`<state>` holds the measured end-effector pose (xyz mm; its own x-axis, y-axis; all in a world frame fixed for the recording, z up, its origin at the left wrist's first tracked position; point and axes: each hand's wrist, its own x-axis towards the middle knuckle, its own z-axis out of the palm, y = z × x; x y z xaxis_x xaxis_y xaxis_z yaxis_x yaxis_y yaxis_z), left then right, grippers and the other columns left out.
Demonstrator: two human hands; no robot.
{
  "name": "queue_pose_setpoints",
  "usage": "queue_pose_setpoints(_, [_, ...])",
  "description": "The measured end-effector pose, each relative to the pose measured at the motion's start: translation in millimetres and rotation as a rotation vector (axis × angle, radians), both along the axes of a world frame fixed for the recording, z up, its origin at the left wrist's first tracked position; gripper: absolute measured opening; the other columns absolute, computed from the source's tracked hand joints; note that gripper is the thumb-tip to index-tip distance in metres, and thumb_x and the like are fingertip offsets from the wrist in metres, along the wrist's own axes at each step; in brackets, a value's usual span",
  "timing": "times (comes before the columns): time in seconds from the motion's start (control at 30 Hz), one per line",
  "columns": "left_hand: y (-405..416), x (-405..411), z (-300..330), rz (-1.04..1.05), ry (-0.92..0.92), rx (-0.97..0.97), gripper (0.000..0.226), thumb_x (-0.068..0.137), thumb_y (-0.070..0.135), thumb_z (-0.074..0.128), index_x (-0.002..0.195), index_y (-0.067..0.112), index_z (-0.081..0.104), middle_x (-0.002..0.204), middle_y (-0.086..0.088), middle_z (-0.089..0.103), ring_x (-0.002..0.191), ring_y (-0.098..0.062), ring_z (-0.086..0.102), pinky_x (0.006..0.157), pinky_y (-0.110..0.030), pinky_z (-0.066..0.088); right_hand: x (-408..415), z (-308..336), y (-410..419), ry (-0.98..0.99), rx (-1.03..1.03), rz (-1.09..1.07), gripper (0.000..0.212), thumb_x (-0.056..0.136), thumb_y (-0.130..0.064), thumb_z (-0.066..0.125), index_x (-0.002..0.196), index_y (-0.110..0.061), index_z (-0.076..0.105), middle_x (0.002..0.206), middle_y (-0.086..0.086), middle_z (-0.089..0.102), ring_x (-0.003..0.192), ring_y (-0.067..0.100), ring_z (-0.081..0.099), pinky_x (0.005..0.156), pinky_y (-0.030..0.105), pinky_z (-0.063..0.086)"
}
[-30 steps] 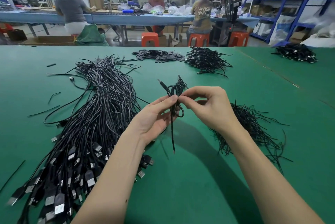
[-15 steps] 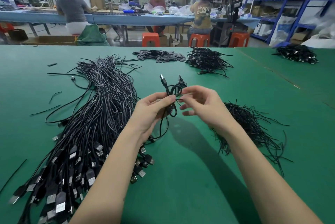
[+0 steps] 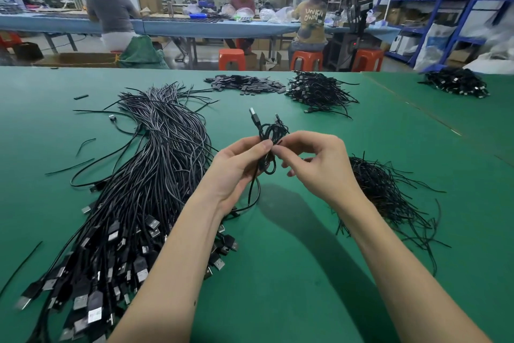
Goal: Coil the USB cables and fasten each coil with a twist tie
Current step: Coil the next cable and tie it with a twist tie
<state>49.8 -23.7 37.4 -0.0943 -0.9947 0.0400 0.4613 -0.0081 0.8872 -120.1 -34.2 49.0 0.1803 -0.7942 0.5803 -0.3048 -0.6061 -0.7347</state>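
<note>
Risk: coil (image 3: 271, 134) could spring loose if either pinch slackens before the tie is twisted tight; the hanging tail (image 3: 254, 192) could also snag the cables (image 3: 133, 203) just left of it and drag the loops open.
Left hand (image 3: 236, 167): thumb and fingers pinch the coil's waist, palm turned up under it.
Right hand (image 3: 314, 164): thumb and forefinger pinched together at the same waist, apparently on the tie; the tie itself is too thin to make out.
Coil: held above the table (image 3: 306, 273) between both hands, loops and USB plug (image 3: 254, 117) standing above the fingertips, a small loop and the tail below.
Ties (image 3: 389, 198): loose heap right of the right wrist.
Done coils (image 3: 319, 91): pile well beyond the hands.
</note>
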Motion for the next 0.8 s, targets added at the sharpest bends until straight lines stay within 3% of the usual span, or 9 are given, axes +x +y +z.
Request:
queue_pose_setpoints(0.07, [1, -2, 1, 0.007, 0.009, -0.067, 0.019, 0.066, 0.020, 0.082, 0.085, 0.018, 0.081, 0.091, -0.003, 0.077, 0.078, -0.010, 0.070, 0.072, -0.018, 0.054, 3, 4, 3, -0.289, 0.389, 0.185, 0.010, 0.087, -0.008, 0.076, 0.078, -0.009, 0.074, 0.067, 0.001, 0.067, 0.058, 0.012, 0.061, 0.051, 0.019, 0.050])
queue_pose_setpoints(0.17, [3, -7, 3, 0.119, -0.062, -0.238, 0.019, 0.069, 0.011, 0.082, 0.088, 0.013, 0.079, 0.089, -0.004, 0.078, 0.078, -0.009, 0.071, 0.074, -0.016, 0.053, 4, 8, 4, -0.934, 1.179, 0.512, 0.007, 0.073, -0.006, 0.076, 0.077, -0.004, 0.070, 0.064, 0.003, 0.061, 0.047, 0.006, 0.055, 0.040, 0.011, 0.046])
queue_pose_setpoints(0.23, [3, -5, 3, 0.205, -0.206, -0.328, 0.018, 0.075, 0.002, 0.080, 0.091, 0.009, 0.076, 0.087, -0.003, 0.078, 0.079, -0.008, 0.071, 0.075, -0.016, 0.053, 5, 9, 4, -0.997, 1.329, 0.518, 0.012, 0.070, -0.008, 0.077, 0.077, -0.003, 0.068, 0.064, 0.002, 0.061, 0.047, 0.004, 0.056, 0.040, 0.011, 0.047])
queue_pose_setpoints(0.3, [2, 0, 4, 0.216, -0.248, -0.287, 0.021, 0.074, 0.008, 0.081, 0.094, 0.008, 0.074, 0.089, -0.004, 0.077, 0.082, -0.010, 0.070, 0.077, -0.019, 0.052, 6, 8, 3, -0.641, 1.098, 0.358, 0.012, 0.078, -0.017, 0.079, 0.080, -0.009, 0.071, 0.070, 0.000, 0.067, 0.052, 0.005, 0.060, 0.045, 0.013, 0.049])
queue_pose_setpoints(0.37, [1, 2, 4, 0.158, -0.147, -0.151, 0.023, 0.075, 0.015, 0.079, 0.096, 0.010, 0.072, 0.088, -0.003, 0.076, 0.078, -0.011, 0.068, 0.075, -0.023, 0.052, 7, 8, 3, -0.310, 0.716, 0.157, 0.015, 0.087, -0.026, 0.078, 0.095, -0.015, 0.073, 0.085, 0.002, 0.074, 0.062, 0.010, 0.067, 0.055, 0.019, 0.054])
queue_pose_setpoints(0.43, [0, -2, 5, 0.117, -0.045, -0.056, 0.016, 0.082, 0.015, 0.075, 0.096, 0.012, 0.071, 0.084, 0.001, 0.073, 0.072, -0.010, 0.065, 0.071, -0.022, 0.051, 3, 7, 2, -0.144, 0.371, 0.035, 0.025, 0.085, -0.031, 0.082, 0.105, -0.022, 0.070, 0.096, 0.000, 0.075, 0.071, 0.012, 0.071, 0.060, 0.026, 0.058])
queue_pose_setpoints(0.53, [-1, -10, 3, 0.090, 0.070, -0.014, 0.009, 0.087, 0.013, 0.071, 0.095, 0.010, 0.073, 0.085, -0.001, 0.072, 0.072, -0.011, 0.065, 0.068, -0.021, 0.054, -4, 3, 0, 0.149, -0.034, -0.033, 0.030, 0.081, -0.034, 0.084, 0.104, -0.027, 0.065, 0.095, -0.013, 0.071, 0.076, 0.009, 0.070, 0.062, 0.030, 0.058])
queue_pose_setpoints(0.67, [0, -13, 3, 0.078, 0.089, 0.015, 0.008, 0.090, 0.011, 0.068, 0.097, 0.008, 0.073, 0.088, -0.003, 0.072, 0.071, -0.011, 0.064, 0.067, -0.021, 0.054, -8, 0, -1, 0.224, -0.136, -0.052, 0.020, 0.086, -0.032, 0.080, 0.103, -0.027, 0.070, 0.096, -0.015, 0.071, 0.080, 0.011, 0.068, 0.062, 0.032, 0.058])
queue_pose_setpoints(0.8, [2, -14, 6, 0.052, 0.020, -0.007, 0.010, 0.089, 0.013, 0.070, 0.098, 0.009, 0.074, 0.086, 0.000, 0.073, 0.068, -0.009, 0.064, 0.062, -0.018, 0.052, -15, 3, -3, 0.257, -0.233, -0.101, 0.005, 0.091, -0.025, 0.076, 0.095, -0.022, 0.075, 0.083, -0.014, 0.073, 0.071, 0.009, 0.068, 0.058, 0.030, 0.056])
